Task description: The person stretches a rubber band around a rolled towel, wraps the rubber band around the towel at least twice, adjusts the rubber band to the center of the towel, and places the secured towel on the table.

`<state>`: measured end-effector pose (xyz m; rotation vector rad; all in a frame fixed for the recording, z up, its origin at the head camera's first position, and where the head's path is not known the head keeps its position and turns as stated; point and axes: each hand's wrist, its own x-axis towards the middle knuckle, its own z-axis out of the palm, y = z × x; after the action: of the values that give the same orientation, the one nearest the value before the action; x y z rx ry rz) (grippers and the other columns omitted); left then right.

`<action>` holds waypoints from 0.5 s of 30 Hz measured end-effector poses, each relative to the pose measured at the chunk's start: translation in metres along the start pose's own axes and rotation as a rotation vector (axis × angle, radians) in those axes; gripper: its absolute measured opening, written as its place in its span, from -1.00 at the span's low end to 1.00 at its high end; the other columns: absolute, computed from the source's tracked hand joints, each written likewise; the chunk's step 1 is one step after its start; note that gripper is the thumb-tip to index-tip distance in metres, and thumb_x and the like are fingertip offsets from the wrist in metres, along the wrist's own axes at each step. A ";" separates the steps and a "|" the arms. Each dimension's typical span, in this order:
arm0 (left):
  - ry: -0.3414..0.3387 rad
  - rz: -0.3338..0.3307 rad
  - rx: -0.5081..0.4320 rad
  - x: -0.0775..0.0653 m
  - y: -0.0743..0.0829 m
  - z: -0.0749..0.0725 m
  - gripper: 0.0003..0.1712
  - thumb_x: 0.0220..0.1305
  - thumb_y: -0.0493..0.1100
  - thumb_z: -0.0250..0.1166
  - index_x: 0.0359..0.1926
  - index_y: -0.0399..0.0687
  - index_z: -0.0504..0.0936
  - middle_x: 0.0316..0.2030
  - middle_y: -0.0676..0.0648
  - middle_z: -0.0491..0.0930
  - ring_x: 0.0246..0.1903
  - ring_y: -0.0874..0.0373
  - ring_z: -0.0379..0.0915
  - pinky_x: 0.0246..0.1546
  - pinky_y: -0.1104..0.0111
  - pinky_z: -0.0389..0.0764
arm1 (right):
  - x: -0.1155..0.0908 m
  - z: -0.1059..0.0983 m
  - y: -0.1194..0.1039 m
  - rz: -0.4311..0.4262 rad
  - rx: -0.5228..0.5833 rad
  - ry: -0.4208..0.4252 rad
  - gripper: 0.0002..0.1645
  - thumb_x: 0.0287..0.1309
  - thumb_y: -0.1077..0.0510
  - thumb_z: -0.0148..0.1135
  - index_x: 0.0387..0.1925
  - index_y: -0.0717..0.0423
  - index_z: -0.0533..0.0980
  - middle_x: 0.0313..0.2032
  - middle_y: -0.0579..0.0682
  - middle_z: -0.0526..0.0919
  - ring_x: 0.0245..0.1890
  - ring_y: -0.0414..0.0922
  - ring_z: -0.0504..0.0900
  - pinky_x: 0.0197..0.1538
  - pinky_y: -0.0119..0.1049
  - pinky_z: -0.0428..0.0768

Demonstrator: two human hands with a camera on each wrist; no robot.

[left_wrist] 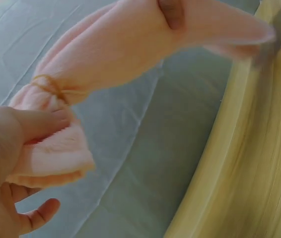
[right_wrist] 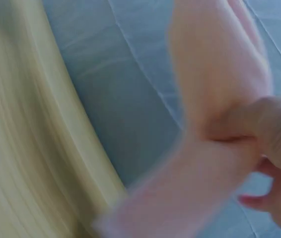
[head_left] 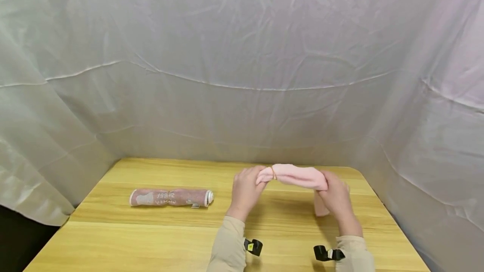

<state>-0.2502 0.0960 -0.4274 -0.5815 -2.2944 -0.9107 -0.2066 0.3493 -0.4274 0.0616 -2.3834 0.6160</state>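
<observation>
A pink towel (head_left: 296,175) is held up over the table between both hands, a rubber band (head_left: 274,173) cinched round it near its left end. My left hand (head_left: 246,186) pinches that end just beside the band; in the left wrist view the thumb presses on the cloth and a short folded end (left_wrist: 56,156) sticks out below. The right hand (head_left: 335,194) grips the towel farther along, thumb across it, and the loose end (right_wrist: 175,193) hangs down past the fingers, blurred in the right wrist view.
A rolled, printed dusky-pink towel (head_left: 170,197) with white edges lies to the left on the wooden table (head_left: 151,238). Grey cloth curtains (head_left: 242,53) enclose the back and sides. A dark wrist mount shows at each sleeve.
</observation>
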 end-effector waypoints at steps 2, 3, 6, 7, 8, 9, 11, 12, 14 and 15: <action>-0.043 0.013 0.008 -0.001 0.001 0.001 -0.71 0.10 0.03 0.43 -0.13 0.14 0.68 -0.25 0.11 0.75 -0.26 0.15 0.63 -0.14 0.16 0.55 | 0.000 0.001 0.003 -0.036 -0.053 0.153 -0.57 -0.26 0.46 0.33 -0.19 0.23 0.58 -0.23 0.25 0.67 -0.15 0.27 0.56 -0.14 0.20 0.38; -0.060 0.022 0.013 -0.001 0.001 0.002 -0.71 0.10 0.04 0.43 -0.13 0.15 0.68 -0.25 0.12 0.75 -0.26 0.15 0.63 -0.15 0.17 0.55 | 0.000 0.002 0.004 -0.048 -0.067 0.205 -0.58 -0.28 0.46 0.32 -0.22 0.23 0.58 -0.24 0.25 0.66 -0.12 0.27 0.52 -0.16 0.20 0.34; -0.099 0.047 0.027 -0.002 0.002 0.005 -0.70 0.12 0.07 0.41 -0.12 0.16 0.68 -0.23 0.14 0.75 -0.26 0.16 0.64 -0.19 0.20 0.55 | -0.001 0.002 0.008 -0.063 -0.112 0.222 -0.59 -0.28 0.45 0.33 -0.22 0.25 0.57 -0.21 0.27 0.64 -0.03 0.30 0.48 -0.09 0.26 0.35; -0.110 0.050 0.028 -0.002 0.002 0.005 -0.69 0.13 0.08 0.40 -0.10 0.16 0.68 -0.22 0.14 0.75 -0.25 0.15 0.65 -0.19 0.20 0.56 | -0.002 0.002 0.009 -0.052 -0.126 0.181 -0.58 -0.26 0.43 0.35 -0.20 0.24 0.57 -0.18 0.27 0.63 -0.02 0.31 0.47 -0.08 0.27 0.36; -0.119 0.055 0.032 -0.002 0.002 0.005 -0.69 0.14 0.09 0.39 -0.10 0.16 0.68 -0.21 0.13 0.75 -0.24 0.15 0.66 -0.19 0.21 0.56 | -0.003 0.002 0.010 -0.034 -0.140 0.122 -0.57 -0.24 0.41 0.36 -0.18 0.24 0.57 -0.16 0.28 0.63 -0.01 0.32 0.48 -0.07 0.29 0.38; -0.127 0.057 0.039 -0.003 0.002 0.006 -0.68 0.15 0.10 0.39 -0.09 0.16 0.67 -0.21 0.13 0.74 -0.23 0.16 0.66 -0.20 0.21 0.56 | -0.004 0.001 0.011 -0.010 -0.151 0.051 -0.56 -0.22 0.37 0.37 -0.15 0.23 0.57 -0.14 0.28 0.63 0.00 0.32 0.47 -0.07 0.31 0.40; -0.142 0.057 0.050 -0.003 0.002 0.006 -0.66 0.16 0.12 0.37 -0.08 0.16 0.67 -0.20 0.12 0.74 -0.22 0.15 0.66 -0.21 0.21 0.58 | -0.006 0.001 0.013 0.042 -0.160 -0.103 -0.52 -0.13 0.28 0.38 -0.05 0.21 0.55 -0.05 0.29 0.61 0.06 0.35 0.46 -0.06 0.35 0.41; -0.151 0.052 0.057 -0.004 0.002 0.006 -0.66 0.16 0.13 0.37 -0.07 0.15 0.67 -0.20 0.11 0.74 -0.22 0.15 0.67 -0.22 0.21 0.58 | -0.006 0.001 0.014 0.064 -0.156 -0.171 -0.48 -0.09 0.24 0.38 0.00 0.20 0.54 -0.01 0.30 0.60 0.08 0.36 0.45 -0.06 0.37 0.42; -0.163 0.040 0.067 -0.004 0.001 0.005 -0.65 0.17 0.14 0.36 -0.07 0.13 0.66 -0.21 0.09 0.74 -0.22 0.14 0.66 -0.24 0.21 0.58 | -0.006 0.002 0.014 0.098 -0.142 -0.272 -0.43 -0.04 0.18 0.37 0.08 0.17 0.50 0.07 0.30 0.56 0.13 0.37 0.42 -0.06 0.40 0.41; -0.167 0.033 0.070 -0.004 0.001 0.004 -0.64 0.17 0.14 0.35 -0.07 0.13 0.66 -0.21 0.08 0.74 -0.22 0.13 0.66 -0.24 0.22 0.58 | -0.006 0.003 0.014 0.107 -0.128 -0.304 -0.39 -0.04 0.17 0.36 0.12 0.16 0.48 0.11 0.30 0.54 0.15 0.37 0.40 -0.04 0.41 0.40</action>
<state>-0.2482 0.0988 -0.4322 -0.6855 -2.4472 -0.7891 -0.2063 0.3595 -0.4387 -0.0302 -2.7301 0.5324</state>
